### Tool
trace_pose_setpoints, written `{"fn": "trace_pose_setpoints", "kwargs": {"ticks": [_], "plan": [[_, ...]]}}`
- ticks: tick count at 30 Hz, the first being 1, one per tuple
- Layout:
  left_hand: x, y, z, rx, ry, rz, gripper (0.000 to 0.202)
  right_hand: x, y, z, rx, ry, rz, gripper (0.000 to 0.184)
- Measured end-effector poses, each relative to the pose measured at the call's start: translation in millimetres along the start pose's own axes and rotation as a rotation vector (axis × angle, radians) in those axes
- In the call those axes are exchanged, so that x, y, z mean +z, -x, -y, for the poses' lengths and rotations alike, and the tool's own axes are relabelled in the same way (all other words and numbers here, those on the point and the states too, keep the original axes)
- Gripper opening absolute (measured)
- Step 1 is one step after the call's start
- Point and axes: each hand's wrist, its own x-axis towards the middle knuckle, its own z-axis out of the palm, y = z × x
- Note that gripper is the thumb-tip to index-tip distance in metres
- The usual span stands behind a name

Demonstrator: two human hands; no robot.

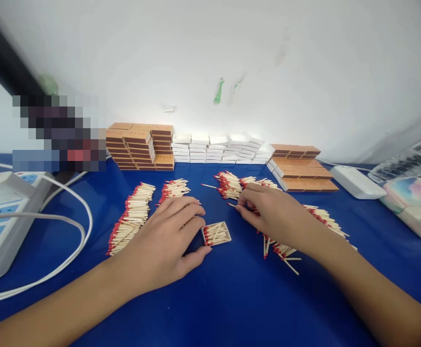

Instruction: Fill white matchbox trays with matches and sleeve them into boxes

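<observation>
A small white matchbox tray (229,232) lies on the blue table, partly filled with red-tipped matches (215,234). My left hand (163,241) rests at its left end, fingers curved and apart. The index fingertip and thumb lie by the tray's two left corners, touching or nearly so. To the right, my right hand (268,207) is closed in a pinch on a single match (231,205), its red head pointing left. Loose matches (229,185) lie heaped just beyond that hand, and more matches (286,250) spread under and in front of it.
Left of my left hand runs a long row of matches (132,217), with a smaller heap (174,188) beyond. Brown matchboxes (138,144), white trays (217,148) and more brown boxes (300,168) are stacked along the wall. A power strip (4,217) with cables stands left; a tissue pack (416,202) lies right.
</observation>
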Motion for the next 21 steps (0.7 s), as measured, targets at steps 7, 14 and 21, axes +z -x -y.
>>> {"fn": "trace_pose_setpoints", "kwargs": {"ticks": [7, 14, 21], "plan": [[0.4, 0.6, -0.3, 0.015, -0.003, 0.001, 0.020, 6.7, -3.3, -3.3, 0.000, -0.046, -0.087, 0.011], [0.2, 0.7, -0.6, 0.022, -0.013, -0.002, 0.021, 7.3, -4.4, -3.5, 0.000, -0.071, -0.061, 0.012], [0.2, 0.1, -0.6, 0.020, -0.010, 0.001, 0.021, 7.6, -6.0, -3.6, -0.007, -0.087, -0.069, 0.012]]}}
